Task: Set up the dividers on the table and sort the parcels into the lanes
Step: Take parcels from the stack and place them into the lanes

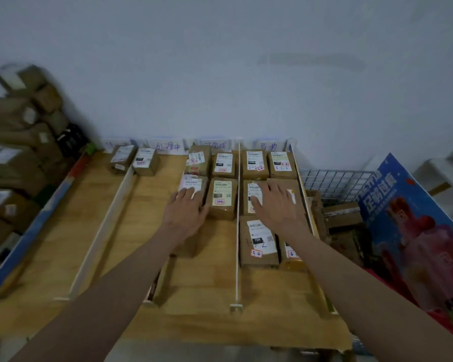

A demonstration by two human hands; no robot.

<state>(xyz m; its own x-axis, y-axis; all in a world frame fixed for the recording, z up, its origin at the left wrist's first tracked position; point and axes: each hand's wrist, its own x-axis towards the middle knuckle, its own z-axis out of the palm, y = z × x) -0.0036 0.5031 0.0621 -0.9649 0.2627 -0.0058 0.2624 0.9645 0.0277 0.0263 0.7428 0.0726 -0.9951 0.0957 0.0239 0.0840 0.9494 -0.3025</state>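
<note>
- While both arms reach forward over a wooden bench [199, 278], the left hand [185, 212] rests flat with relaxed fingers on a brown parcel [192, 186] in the third lane from the left, grasping nothing.
- The right hand [275, 205] lies spread and released on a parcel [254, 192] in the rightmost lane.
- White dividers [237, 218] run front to back and split the bench into lanes.
- Paper signs stand at the far end of the lanes; one reads "处理中" [168, 146], the others are too blurred to read surely.
- Parcels carry white shipping labels; a near parcel [258, 241] shows "15H" on a black tag, and a far parcel [281, 164] has handwritten numbers.
- Two small parcels [134, 159] sit at the far end of the left lanes.
- A pale wall stands behind the bench, stacked cardboard boxes [19, 142] at left, a wire basket [335, 182] and a blue printed board [413, 223] at right.
</note>
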